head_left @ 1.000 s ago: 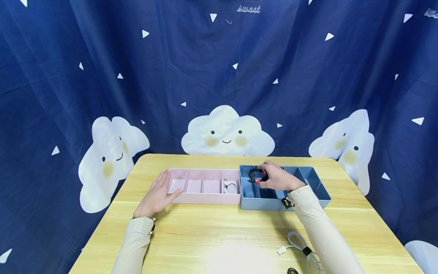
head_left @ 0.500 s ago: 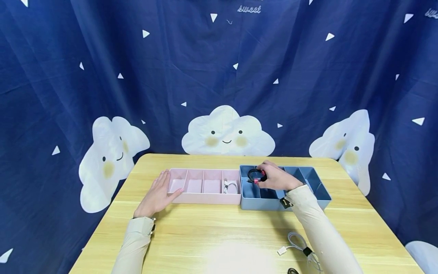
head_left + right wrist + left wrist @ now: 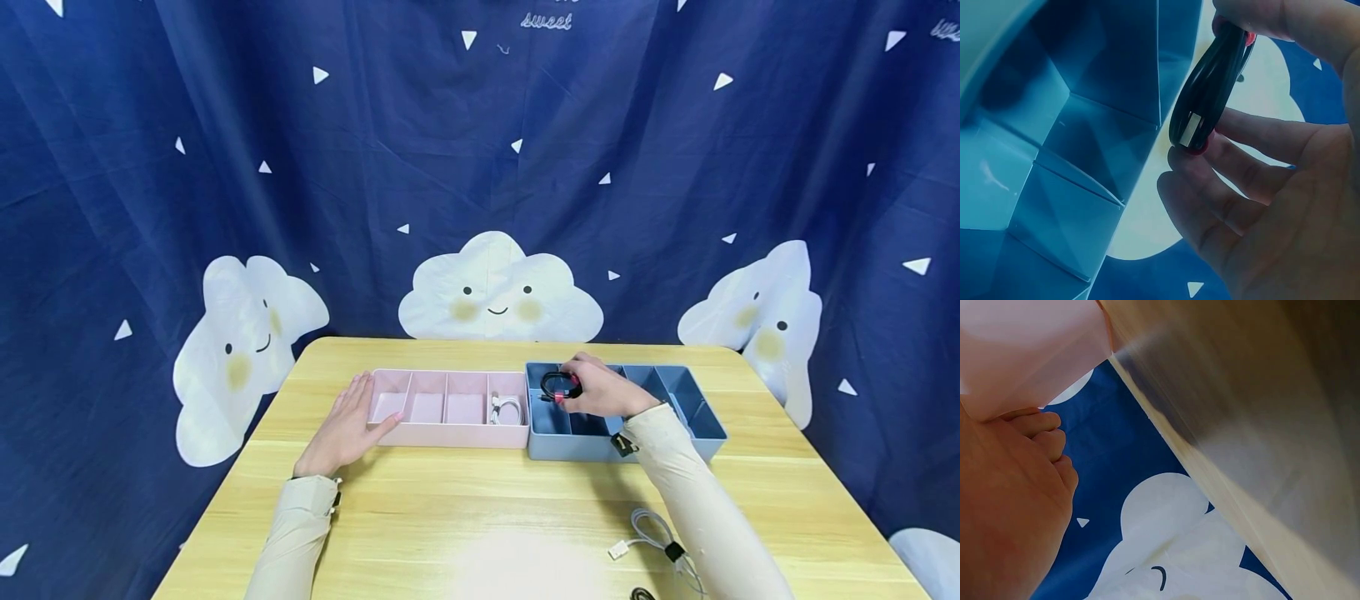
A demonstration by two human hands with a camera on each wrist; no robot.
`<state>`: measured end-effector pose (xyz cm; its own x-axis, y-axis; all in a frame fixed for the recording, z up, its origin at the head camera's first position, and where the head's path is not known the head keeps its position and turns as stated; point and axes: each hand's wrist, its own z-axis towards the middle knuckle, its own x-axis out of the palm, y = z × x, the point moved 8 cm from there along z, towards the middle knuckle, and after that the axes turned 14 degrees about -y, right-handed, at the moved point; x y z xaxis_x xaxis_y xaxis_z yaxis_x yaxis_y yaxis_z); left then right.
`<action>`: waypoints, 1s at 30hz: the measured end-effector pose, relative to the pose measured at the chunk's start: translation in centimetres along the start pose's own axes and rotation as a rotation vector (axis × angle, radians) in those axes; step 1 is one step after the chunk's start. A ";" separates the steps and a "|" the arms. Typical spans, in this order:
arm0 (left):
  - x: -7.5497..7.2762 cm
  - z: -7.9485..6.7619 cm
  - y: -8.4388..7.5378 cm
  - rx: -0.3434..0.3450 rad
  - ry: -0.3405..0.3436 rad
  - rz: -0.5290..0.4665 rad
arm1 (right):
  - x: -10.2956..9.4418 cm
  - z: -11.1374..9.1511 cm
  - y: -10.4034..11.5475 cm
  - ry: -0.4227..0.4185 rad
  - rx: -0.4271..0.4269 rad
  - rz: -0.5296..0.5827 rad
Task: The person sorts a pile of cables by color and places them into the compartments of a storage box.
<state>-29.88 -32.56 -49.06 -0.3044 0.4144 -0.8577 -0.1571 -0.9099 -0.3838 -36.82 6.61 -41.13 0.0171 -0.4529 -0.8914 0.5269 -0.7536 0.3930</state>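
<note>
My right hand point(image 3: 603, 392) pinches a coiled black cable point(image 3: 1207, 87) with red ties between thumb and fingers. The coil hangs above the left compartments of the blue divided box point(image 3: 577, 448). In the right wrist view, a metal plug end shows on the coil, beside the box's wall. My left hand point(image 3: 343, 429) rests at the left end of the pink divided box point(image 3: 450, 436), fingers extended and thumb along its front wall. A coiled white cable point(image 3: 496, 408) lies in that box's rightmost compartment. In the left wrist view the thumb is out of sight.
A light grey cable point(image 3: 651, 542) with a black strap lies on the table point(image 3: 420, 500) at the front right, partly under the right forearm. Part of a black cable point(image 3: 641, 593) shows at the bottom edge. The two boxes stand side by side.
My right hand has shifted slightly left with the black cable over the blue box. The left hand stays in place on the pink box.
</note>
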 end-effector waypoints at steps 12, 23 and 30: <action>0.0 0.0 0.1 -0.007 0.010 -0.003 | 0.3 0.0 0.2 0.015 -0.001 -0.006; 0.1 0.0 0.2 -0.011 0.014 0.005 | 0.5 0.1 0.3 0.018 0.001 -0.007; 0.1 0.0 0.1 -0.012 0.014 -0.002 | 0.5 0.1 0.5 0.023 -0.002 -0.006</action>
<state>-29.89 -32.62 -49.16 -0.2908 0.4163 -0.8615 -0.1468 -0.9091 -0.3898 -36.62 5.99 -41.41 0.0336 -0.4370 -0.8988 0.5287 -0.7554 0.3871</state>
